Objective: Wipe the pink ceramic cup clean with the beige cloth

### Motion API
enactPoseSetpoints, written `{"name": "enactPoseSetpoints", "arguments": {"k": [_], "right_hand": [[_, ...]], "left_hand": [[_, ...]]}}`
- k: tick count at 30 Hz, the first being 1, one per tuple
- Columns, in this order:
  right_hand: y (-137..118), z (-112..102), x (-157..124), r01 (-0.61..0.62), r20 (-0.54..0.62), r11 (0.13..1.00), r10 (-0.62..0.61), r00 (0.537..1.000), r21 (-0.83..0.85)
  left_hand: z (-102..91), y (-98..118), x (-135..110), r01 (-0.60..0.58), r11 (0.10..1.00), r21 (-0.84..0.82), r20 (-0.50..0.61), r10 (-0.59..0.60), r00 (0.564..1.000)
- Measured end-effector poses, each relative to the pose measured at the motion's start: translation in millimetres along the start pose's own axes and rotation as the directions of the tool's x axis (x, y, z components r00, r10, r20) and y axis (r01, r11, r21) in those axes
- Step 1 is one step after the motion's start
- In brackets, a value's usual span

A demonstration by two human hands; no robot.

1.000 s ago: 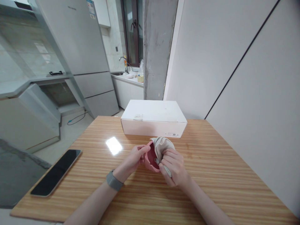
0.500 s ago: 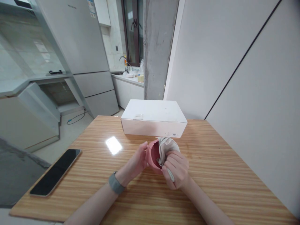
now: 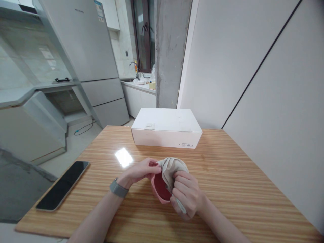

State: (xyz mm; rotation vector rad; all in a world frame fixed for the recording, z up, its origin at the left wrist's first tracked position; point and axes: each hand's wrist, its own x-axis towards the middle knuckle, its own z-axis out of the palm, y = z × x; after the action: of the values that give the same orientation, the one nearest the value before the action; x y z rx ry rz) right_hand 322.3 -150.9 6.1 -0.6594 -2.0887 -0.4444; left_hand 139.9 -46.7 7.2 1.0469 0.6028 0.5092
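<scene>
Left grip (image 3: 141, 170) pinching rounded pink bowl (image 3: 160, 187), right grip (image 3: 186, 192) clutching crumpled beige cloth (image 3: 170, 168)

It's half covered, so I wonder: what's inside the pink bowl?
A beige cloth, gripped by the right hand, reaches inside the pink bowl, beside bare inner wall. Cloth and hand hide the rest.

This is a kitchen, most likely in a home, as the tall grey refrigerator (image 3: 84, 44) shows. Just right of the refrigerator, a wall cabinet (image 3: 109, 15) hangs high; lower down there, a curved faucet (image 3: 137, 70) serves a sink (image 3: 128, 80) near a dark-framed window (image 3: 145, 30). Left of the refrigerator runs a pale counter (image 3: 15, 96). Farther right stands a bare concrete pillar (image 3: 170, 50) (rather unfinished for a kitchen), and in front, a wood-grain table (image 3: 233, 179).
</scene>
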Motion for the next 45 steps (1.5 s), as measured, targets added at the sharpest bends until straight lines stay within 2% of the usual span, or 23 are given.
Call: {"name": "enactPoseSetpoints", "arguments": {"k": [3,14,19,24,26,29,32,36,39,45], "right_hand": [[2.4,-0.4,-0.7,-0.021,-0.004,1.0,0.021,1.0,-0.007],[3.2,7.0,0.3,-0.134,0.029,0.984,0.138,0.99,-0.115],[6.4,13.1,4.4,-0.214,0.03,0.929,0.234,0.972,-0.302],[10.8,14.8,1.4,-0.239,-0.047,0.923,0.236,0.971,-0.302],[13.1,12.1,-0.6,-0.223,-0.052,0.933,0.217,0.975,-0.281],[17.5,5.4,-1.9,-0.19,-0.042,0.958,0.185,0.982,-0.216],[20.8,-1.1,-1.1,-0.148,-0.004,0.981,0.149,0.989,-0.121],[17.8,-5.9,1.1,-0.076,0.057,0.996,0.078,0.995,-0.041],[12.4,-8.8,2.6,-0.048,0.06,0.997,0.051,0.997,-0.054],[11.5,-16.2,1.1,-0.068,0.036,0.997,0.069,0.997,-0.027]], "left_hand": [[3.1,-0.2,3.4,0.032,0.996,0.081,0.024,-0.034,0.999],[8.5,-5.5,10.8,-0.051,0.998,0.04,-0.038,0.052,0.998],[17.1,-15.9,15.9,-0.146,0.986,-0.078,-0.159,0.133,0.978],[34.3,-24.6,16.0,-0.224,0.95,-0.216,-0.203,0.18,0.962],[38.5,-25.4,14.5,-0.224,0.941,-0.255,-0.184,0.18,0.966],[40.6,-23.8,12.3,-0.173,0.933,-0.317,-0.096,0.151,0.984],[38.3,-19.6,10.7,-0.07,0.923,-0.379,0.013,0.081,0.997],[27.9,-15.6,9.7,0.09,0.918,-0.387,0.121,-0.046,0.992],[19.1,-15.8,9.3,0.141,0.912,-0.386,0.14,-0.093,0.986],[15.3,-14.8,4.0,0.123,0.925,-0.361,0.15,-0.072,0.986]]}}
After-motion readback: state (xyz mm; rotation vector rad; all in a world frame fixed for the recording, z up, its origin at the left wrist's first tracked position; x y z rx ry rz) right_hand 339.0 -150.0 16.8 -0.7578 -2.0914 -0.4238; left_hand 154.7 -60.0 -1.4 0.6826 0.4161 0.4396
